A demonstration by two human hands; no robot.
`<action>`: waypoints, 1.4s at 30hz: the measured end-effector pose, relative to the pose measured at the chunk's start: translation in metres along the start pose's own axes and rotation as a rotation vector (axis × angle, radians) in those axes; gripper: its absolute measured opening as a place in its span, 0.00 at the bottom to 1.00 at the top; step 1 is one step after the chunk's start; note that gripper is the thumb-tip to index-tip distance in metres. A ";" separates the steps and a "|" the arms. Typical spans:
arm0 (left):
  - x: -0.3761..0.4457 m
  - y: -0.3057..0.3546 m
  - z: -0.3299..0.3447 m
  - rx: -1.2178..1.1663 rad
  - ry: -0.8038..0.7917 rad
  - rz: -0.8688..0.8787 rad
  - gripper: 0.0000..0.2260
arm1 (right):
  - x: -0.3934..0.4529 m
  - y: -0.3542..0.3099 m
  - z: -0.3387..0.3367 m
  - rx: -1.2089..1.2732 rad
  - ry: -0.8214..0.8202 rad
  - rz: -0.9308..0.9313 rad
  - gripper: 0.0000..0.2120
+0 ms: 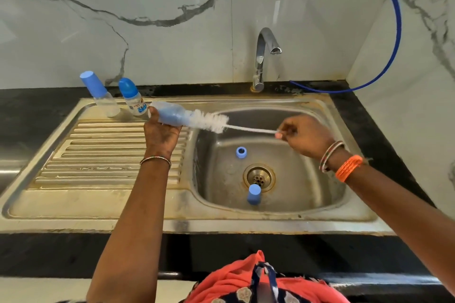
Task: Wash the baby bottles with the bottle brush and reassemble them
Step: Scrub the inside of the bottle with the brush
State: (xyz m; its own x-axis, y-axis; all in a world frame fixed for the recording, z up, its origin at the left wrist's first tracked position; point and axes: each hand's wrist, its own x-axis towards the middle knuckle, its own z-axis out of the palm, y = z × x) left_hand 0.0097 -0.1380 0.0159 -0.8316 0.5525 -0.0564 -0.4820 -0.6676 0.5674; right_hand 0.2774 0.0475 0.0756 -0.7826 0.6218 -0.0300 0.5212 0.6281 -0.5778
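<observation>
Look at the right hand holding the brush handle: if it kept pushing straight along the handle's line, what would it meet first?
The right hand points left along the bottle brush, so it would probably meet the mouth of the bottle gripped by the left hand; depth is uncertain.

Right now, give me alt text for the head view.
The left hand holds an open baby bottle sideways over the sink while the right hand pinches the bottle brush at its mouth. A blue ring and cap lie in the basin.

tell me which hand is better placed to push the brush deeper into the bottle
Right. The right hand already pinches the brush by its wire handle, in line with the bottle, which the left hand holds on its side over the sink.
</observation>
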 end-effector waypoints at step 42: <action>-0.011 0.007 -0.024 -0.138 -0.077 -0.024 0.46 | -0.004 -0.032 0.005 0.162 -0.368 0.140 0.17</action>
State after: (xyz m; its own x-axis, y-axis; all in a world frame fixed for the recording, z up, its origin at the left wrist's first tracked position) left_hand 0.0089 -0.1609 0.0008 -0.7985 0.6020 -0.0025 -0.5392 -0.7134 0.4476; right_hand 0.2624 0.0224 0.0899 -0.7926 0.4692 -0.3894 0.5939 0.4495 -0.6673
